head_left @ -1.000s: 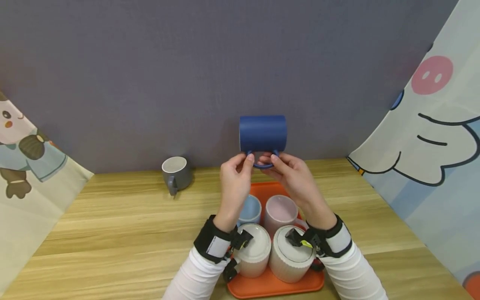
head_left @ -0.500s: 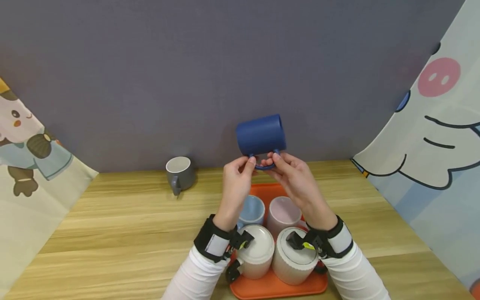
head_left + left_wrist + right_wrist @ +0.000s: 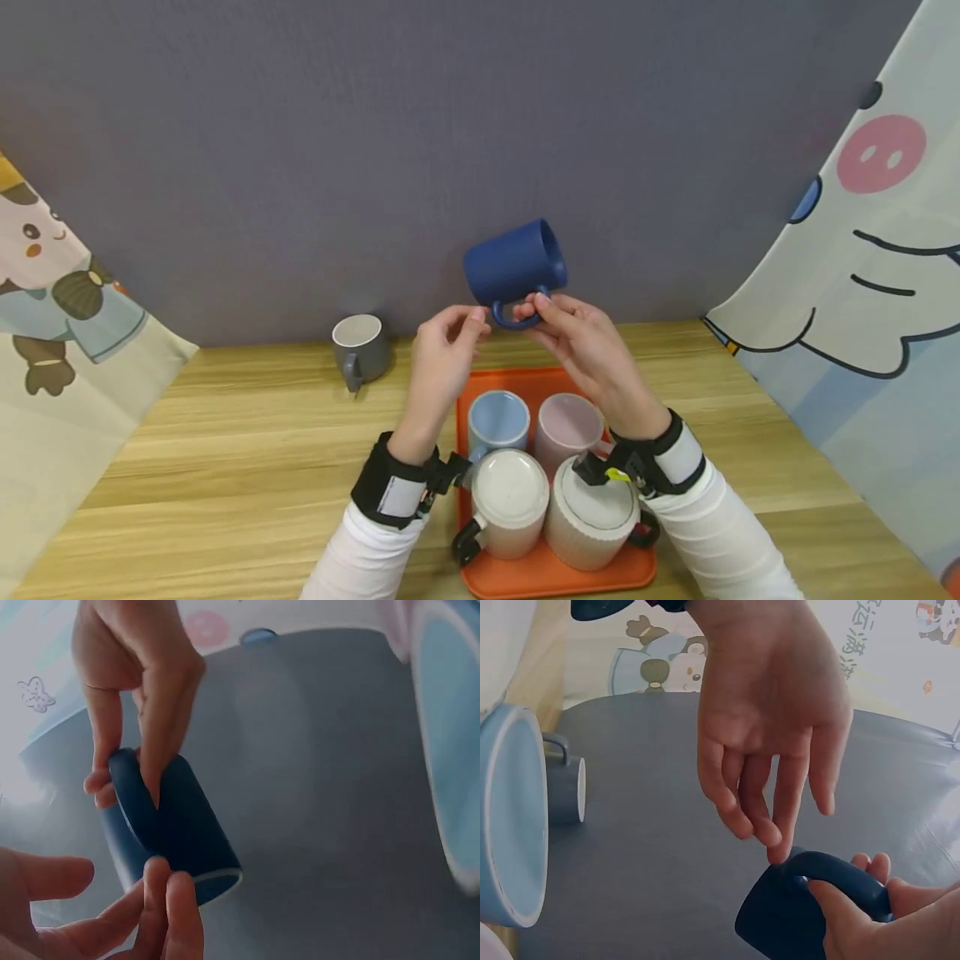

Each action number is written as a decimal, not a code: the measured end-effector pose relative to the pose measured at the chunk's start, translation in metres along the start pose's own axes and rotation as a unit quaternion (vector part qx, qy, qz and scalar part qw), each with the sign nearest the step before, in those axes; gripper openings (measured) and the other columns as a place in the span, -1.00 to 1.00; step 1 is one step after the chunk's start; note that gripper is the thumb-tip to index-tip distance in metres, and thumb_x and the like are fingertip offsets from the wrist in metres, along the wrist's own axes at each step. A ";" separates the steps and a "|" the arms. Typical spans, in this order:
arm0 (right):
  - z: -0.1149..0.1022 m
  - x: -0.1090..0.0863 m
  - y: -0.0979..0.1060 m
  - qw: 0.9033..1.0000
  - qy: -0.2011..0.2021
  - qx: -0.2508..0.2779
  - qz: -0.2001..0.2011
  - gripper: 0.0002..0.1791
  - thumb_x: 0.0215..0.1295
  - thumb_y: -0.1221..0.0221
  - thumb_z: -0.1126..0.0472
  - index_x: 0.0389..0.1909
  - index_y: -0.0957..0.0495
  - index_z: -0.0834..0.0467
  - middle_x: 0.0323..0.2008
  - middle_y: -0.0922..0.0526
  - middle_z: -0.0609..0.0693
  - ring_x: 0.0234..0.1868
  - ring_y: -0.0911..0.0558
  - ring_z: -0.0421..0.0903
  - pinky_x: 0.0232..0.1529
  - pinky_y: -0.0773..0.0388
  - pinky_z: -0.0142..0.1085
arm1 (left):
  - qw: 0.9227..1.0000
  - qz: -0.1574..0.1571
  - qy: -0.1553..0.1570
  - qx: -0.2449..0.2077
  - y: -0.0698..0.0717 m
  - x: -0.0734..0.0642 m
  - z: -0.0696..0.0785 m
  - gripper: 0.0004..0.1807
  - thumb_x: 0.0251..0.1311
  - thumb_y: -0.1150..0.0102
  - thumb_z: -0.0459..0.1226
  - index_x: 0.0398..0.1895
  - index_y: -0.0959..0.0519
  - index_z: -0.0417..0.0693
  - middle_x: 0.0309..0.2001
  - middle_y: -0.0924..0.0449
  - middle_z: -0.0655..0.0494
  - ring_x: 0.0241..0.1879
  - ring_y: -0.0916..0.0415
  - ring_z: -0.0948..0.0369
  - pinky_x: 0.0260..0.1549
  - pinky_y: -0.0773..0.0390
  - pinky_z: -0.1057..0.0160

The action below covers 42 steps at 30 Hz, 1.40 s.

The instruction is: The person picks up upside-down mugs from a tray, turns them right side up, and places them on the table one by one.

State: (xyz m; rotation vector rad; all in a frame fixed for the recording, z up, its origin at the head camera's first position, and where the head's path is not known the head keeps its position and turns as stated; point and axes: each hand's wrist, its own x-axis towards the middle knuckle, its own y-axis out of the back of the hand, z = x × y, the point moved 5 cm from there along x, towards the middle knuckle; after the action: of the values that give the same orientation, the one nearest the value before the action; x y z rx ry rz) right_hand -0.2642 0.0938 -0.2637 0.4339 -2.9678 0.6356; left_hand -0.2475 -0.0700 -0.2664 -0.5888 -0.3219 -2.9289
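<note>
A dark blue mug [image 3: 512, 265] is held up in the air over the back of the tray. It lies tilted on its side, mouth to the right and handle downward. My right hand [image 3: 592, 354] pinches its handle between thumb and fingers, as the left wrist view also shows. My left hand [image 3: 441, 358] is just left of the handle, thumb apart from the fingers and nothing between them. In the right wrist view, the left hand's fingertips are right at the base end of the blue mug [image 3: 780, 919].
Below the hands, an orange tray [image 3: 558, 579] bears a light blue mug [image 3: 498, 418], a pink mug [image 3: 567, 422] and two white ribbed vessels [image 3: 510, 508] with black handles. A grey mug [image 3: 360, 354] stands at the back left of the wooden table [image 3: 247, 467], by the grey backdrop [image 3: 300, 167].
My left hand has let go of the handle and moved slightly left and apart from it. The blue mug has gone from level to tilted, its mouth turning up and toward me.
</note>
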 end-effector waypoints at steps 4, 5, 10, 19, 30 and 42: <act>0.000 0.007 -0.004 1.000 -0.006 -0.008 -0.004 -0.84 0.38 -0.05 0.24 -0.30 -0.58 0.20 -0.29 -0.64 -0.01 -0.12 -0.63 -0.15 0.03 -0.54 -0.38 | 0.996 0.036 -0.034 0.072 0.013 -0.001 -0.003 -0.77 0.30 -0.08 -0.23 -0.18 -0.66 -0.17 -0.24 -0.64 -0.05 -0.25 -0.56 0.11 -0.20 -0.53 0.19; 0.001 0.010 -0.005 1.000 -0.007 -0.009 -0.006 -0.83 0.38 -0.04 0.25 -0.30 -0.59 0.20 -0.30 -0.64 -0.01 -0.12 -0.64 -0.15 0.04 -0.53 -0.38 | 0.994 0.042 -0.041 0.087 0.015 -0.001 -0.005 -0.77 0.30 -0.09 -0.22 -0.17 -0.66 -0.16 -0.22 -0.63 -0.05 -0.23 -0.57 0.10 -0.18 -0.54 0.18; 0.005 0.020 -0.010 1.000 -0.012 -0.007 -0.008 -0.79 0.40 -0.01 0.27 -0.34 -0.60 0.18 -0.33 -0.66 -0.02 -0.12 -0.63 -0.13 0.07 -0.52 -0.36 | 0.984 0.055 -0.073 0.150 0.023 -0.005 -0.019 -0.78 0.27 -0.10 -0.25 -0.15 -0.65 -0.16 -0.17 -0.56 -0.08 -0.15 -0.52 0.05 -0.19 -0.56 0.13; 0.015 0.036 -0.019 1.000 -0.025 -0.008 0.015 -0.74 0.39 -0.03 0.29 -0.44 -0.64 0.14 -0.40 -0.68 -0.04 -0.21 -0.62 -0.17 -0.07 -0.56 -0.42 | 0.961 0.070 -0.134 0.230 0.028 -0.013 -0.044 -0.78 0.22 -0.16 -0.30 -0.13 -0.62 -0.24 -0.13 -0.49 -0.17 -0.11 -0.37 -0.10 -0.09 -0.35 0.01; 0.026 0.048 -0.034 0.999 -0.033 -0.020 0.036 -0.77 0.36 -0.08 0.28 -0.46 -0.63 0.14 -0.44 -0.68 -0.06 -0.28 -0.64 -0.20 -0.15 -0.58 -0.43 | 0.923 0.060 -0.186 0.332 0.034 -0.024 -0.064 -0.69 0.18 -0.22 -0.28 -0.06 -0.56 -0.29 -0.07 -0.48 -0.21 -0.05 -0.34 -0.14 -0.10 -0.33 -0.05; 0.041 0.056 -0.048 0.996 -0.064 -0.022 0.061 -0.88 0.30 -0.15 0.29 -0.34 -0.62 0.25 -0.48 -0.70 -0.06 -0.29 -0.68 -0.21 -0.05 -0.59 -0.33 | 0.904 0.012 -0.152 0.401 0.045 -0.035 -0.086 -0.57 0.18 -0.24 -0.22 0.06 -0.51 -0.27 0.11 -0.43 -0.23 0.13 -0.29 -0.14 -0.05 -0.33 -0.15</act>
State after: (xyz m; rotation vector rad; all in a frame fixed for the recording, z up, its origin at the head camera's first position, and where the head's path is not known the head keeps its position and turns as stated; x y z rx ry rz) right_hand -0.3046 0.0207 -0.2746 0.3026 -3.1427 0.5716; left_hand -0.2396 -0.1303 -0.3499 -0.8628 -1.4313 -2.3329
